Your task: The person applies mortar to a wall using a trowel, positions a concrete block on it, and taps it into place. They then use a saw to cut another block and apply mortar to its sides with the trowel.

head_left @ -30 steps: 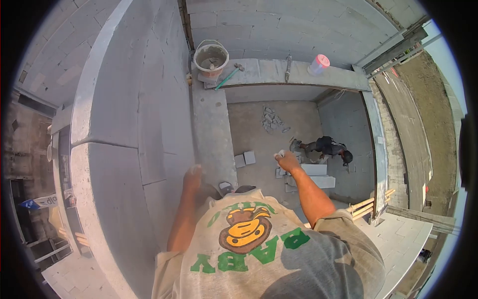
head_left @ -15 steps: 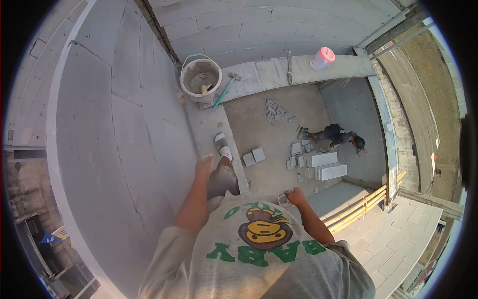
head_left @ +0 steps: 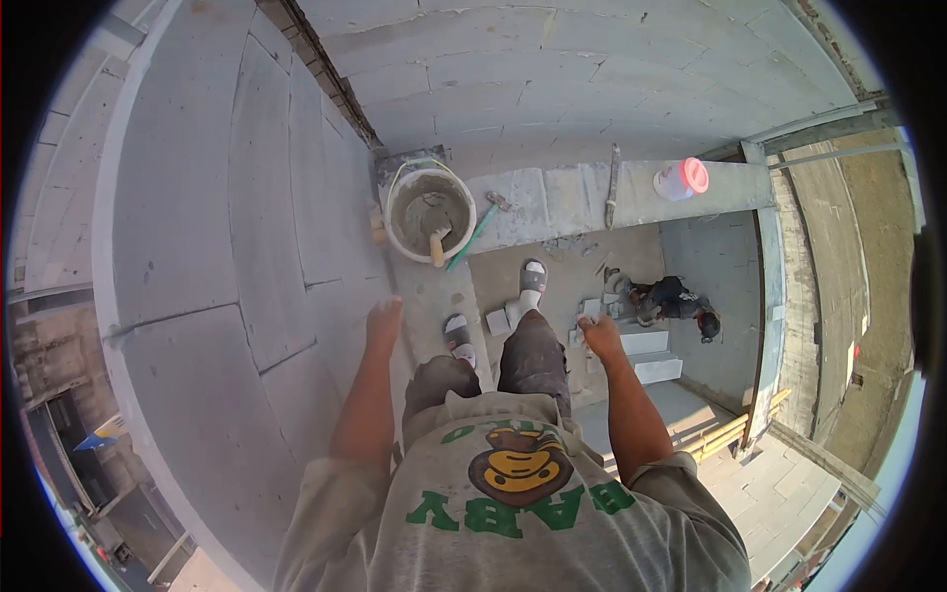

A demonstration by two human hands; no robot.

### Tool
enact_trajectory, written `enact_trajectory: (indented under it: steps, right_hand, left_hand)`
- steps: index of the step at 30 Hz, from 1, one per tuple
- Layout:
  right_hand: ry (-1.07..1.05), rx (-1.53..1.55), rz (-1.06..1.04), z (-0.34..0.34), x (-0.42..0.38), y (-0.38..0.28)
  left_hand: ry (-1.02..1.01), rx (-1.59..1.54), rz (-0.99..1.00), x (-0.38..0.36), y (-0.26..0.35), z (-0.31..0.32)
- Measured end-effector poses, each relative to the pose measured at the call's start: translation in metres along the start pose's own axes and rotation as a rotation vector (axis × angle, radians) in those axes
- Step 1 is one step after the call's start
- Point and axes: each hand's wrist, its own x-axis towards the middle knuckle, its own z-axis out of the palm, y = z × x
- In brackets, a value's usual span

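My left hand (head_left: 385,321) is beside the grey block wall (head_left: 187,237) and seems to rest on it, fingers apart from any tool. Over the lower floor, my right hand (head_left: 598,337) is closed, its fingers curled together; what it holds, if anything, is too small to name. Ahead of my left hand stands a bucket (head_left: 403,225) of wet mortar with a wooden-handled tool (head_left: 437,248) in it. A hammer with a green handle (head_left: 476,234) lies right of the bucket. My sandalled feet (head_left: 458,335) are below, one farther forward.
A pink-lidded container (head_left: 681,180) and a long narrow piece (head_left: 613,187) lie on the ledge (head_left: 513,209). Down in the recess, a person (head_left: 671,299) bends beside pale blocks (head_left: 654,368). Yellow poles (head_left: 723,437) lie at lower right.
My right hand has moved forward, and a white loop seen at it before no longer shows. My second foot has come into view ahead. The bucket and ledge appear lower and farther right.
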Motion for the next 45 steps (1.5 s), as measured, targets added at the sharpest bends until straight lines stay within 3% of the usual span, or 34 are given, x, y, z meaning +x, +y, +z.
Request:
enact_trajectory:
  steps: [1, 3, 4, 5, 7, 9, 11, 12, 14, 17, 18, 21, 22, 23, 25, 27, 30, 31, 35, 39, 41, 45]
  right_hand:
    - [-0.017, -0.014, -0.011, 0.002, 0.022, -0.008]
    - [0.019, -0.231, -0.106, 0.008, 0.058, -0.030]
    - [0.000, -0.240, -0.121, 0.007, 0.078, -0.046]
    - [-0.112, -0.233, -0.090, -0.002, 0.093, -0.084]
    - [-0.248, -0.241, -0.070, 0.003, 0.142, -0.122]
    - [-0.378, -0.209, 0.074, 0.028, 0.222, -0.142]
    - [-0.234, -0.378, -0.252, 0.075, 0.306, -0.147]
    - [-0.321, -0.383, -0.159, 0.075, 0.317, -0.202]
    - [-0.319, -0.349, -0.262, 0.132, 0.396, -0.220]
    - [-0.395, -0.365, -0.321, 0.194, 0.448, -0.284]
    - [-0.431, -0.345, -0.390, 0.211, 0.454, -0.295]
    - [-0.587, -0.313, -0.434, 0.261, 0.460, -0.305]
    - [-0.481, -0.338, -0.470, 0.262, 0.449, -0.308]
    - [-0.367, -0.365, -0.508, 0.256, 0.433, -0.312]
    - [-0.486, -0.312, -0.434, 0.243, 0.413, -0.317]
    - [-0.576, -0.401, -0.441, 0.225, 0.382, -0.318]
    - [-0.764, -0.451, -0.461, 0.202, 0.347, -0.307]
    - [-0.805, -0.451, -0.460, 0.192, 0.337, -0.304]
    - [-0.690, -0.393, -0.414, 0.178, 0.314, -0.282]
    - [-0.439, -0.157, -0.366, 0.074, 0.293, -0.300]
    - [-0.385, 0.007, -0.226, 0.023, 0.311, -0.283]
    - [-0.204, 0.145, -0.099, -0.018, 0.329, -0.218]
  left_hand:
    - [0.023, 0.049, 0.054, 0.011, -0.028, 0.000]
    - [0.059, 0.044, -0.057, 0.000, -0.034, -0.006]
    - [0.075, -0.016, -0.212, -0.007, -0.032, -0.009]
    - [0.126, 0.044, -0.032, -0.009, -0.063, -0.005]
    - [0.153, 0.126, 0.027, -0.038, -0.086, -0.002]
    - [0.158, 0.105, -0.212, -0.062, -0.076, 0.007]
    - [0.163, 0.075, -0.406, -0.083, -0.083, 0.028]
    - [0.128, 0.091, -0.479, -0.100, -0.085, 0.036]
    - [0.039, 0.069, -0.388, -0.109, -0.063, 0.069]
    - [-0.013, -0.069, -0.598, -0.075, 0.008, 0.127]
    - [-0.030, -0.101, -0.700, -0.056, 0.041, 0.139]
    - [-0.111, -0.196, -0.694, -0.022, 0.074, 0.165]
    - [-0.132, -0.303, -0.681, -0.017, 0.078, 0.173]
    - [-0.152, -0.362, -0.668, -0.012, 0.080, 0.175]
    - [-0.181, -0.341, -0.567, -0.021, 0.046, 0.171]
    - [-0.123, -0.324, -0.629, -0.007, 0.063, 0.161]
    - [-0.112, -0.073, -0.529, -0.016, 0.030, 0.144]
    - [-0.084, -0.122, -0.558, -0.019, 0.031, 0.136]
    - [-0.063, -0.181, -0.569, -0.016, 0.032, 0.103]
    - [-0.081, -0.130, -0.437, -0.005, 0.026, 0.083]
    - [-0.135, -0.059, -0.397, 0.007, -0.022, 0.087]
    - [-0.178, 0.058, -0.295, 0.043, 0.006, 0.085]
